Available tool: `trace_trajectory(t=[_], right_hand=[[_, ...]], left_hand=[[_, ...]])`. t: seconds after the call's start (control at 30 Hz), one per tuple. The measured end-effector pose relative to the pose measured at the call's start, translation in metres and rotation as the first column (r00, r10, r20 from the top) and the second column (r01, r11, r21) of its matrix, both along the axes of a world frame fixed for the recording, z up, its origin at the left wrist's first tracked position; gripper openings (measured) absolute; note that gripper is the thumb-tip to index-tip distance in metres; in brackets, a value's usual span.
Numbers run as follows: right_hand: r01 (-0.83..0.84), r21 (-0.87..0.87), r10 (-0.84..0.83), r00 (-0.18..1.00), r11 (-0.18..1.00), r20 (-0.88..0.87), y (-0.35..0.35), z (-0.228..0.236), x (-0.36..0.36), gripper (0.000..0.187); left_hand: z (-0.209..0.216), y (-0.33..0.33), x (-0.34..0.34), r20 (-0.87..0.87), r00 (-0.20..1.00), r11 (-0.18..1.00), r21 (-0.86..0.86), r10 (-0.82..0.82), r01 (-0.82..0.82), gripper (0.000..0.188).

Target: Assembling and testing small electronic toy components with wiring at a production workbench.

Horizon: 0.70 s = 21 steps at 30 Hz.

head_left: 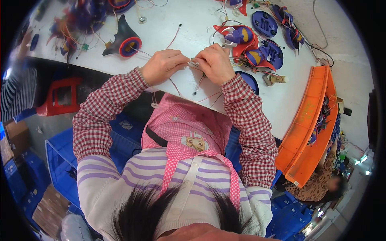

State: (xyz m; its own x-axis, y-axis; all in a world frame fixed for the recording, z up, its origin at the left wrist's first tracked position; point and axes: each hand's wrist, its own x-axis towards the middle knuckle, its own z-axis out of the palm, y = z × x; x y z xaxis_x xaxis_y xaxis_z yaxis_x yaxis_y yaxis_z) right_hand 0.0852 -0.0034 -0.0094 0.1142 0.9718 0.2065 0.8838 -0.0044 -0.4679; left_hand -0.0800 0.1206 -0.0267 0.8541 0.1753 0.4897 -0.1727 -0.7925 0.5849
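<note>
Over the white table [169,36], both my hands meet, fingertips pinched close together. My left hand [163,66] grips thin wires; some run to a black-and-red toy part [125,39] with a fin, lying to its left. My right hand [216,63] is closed on the wires too, with a small pale piece [195,64] between the fingertips; its exact kind is too small to make out. Loose wires hang below the hands, one ending in a small black connector [195,93]. Close by my right hand lie red, purple and yellow toy shells [243,36].
Round purple-blue bases [264,23] lie at the far right, and a small component [274,79] lies nearer. An orange bin [305,120] with parts flanks the table's right edge. More wired toy parts sit at the far left. A red stool [60,96] and blue crates [60,160] stand below.
</note>
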Motion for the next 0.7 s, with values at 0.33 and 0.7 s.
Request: trace_trajectory(t=[0.33,0.7], right_hand=[[-0.047,-0.149,0.034,0.995,0.988,-0.090,0.001,0.014,-0.002,0.009],[-0.030,0.005,0.030,0.912,1.000,-0.410,0.003,0.014,0.000,0.007]], left_hand=[[0.011,0.006,0.002,-0.192,0.964,0.780,-0.626,-0.186,0.026,0.006],[0.026,0.034,0.007,-0.316,0.857,0.519,-0.852,-0.406,-0.069,0.007]])
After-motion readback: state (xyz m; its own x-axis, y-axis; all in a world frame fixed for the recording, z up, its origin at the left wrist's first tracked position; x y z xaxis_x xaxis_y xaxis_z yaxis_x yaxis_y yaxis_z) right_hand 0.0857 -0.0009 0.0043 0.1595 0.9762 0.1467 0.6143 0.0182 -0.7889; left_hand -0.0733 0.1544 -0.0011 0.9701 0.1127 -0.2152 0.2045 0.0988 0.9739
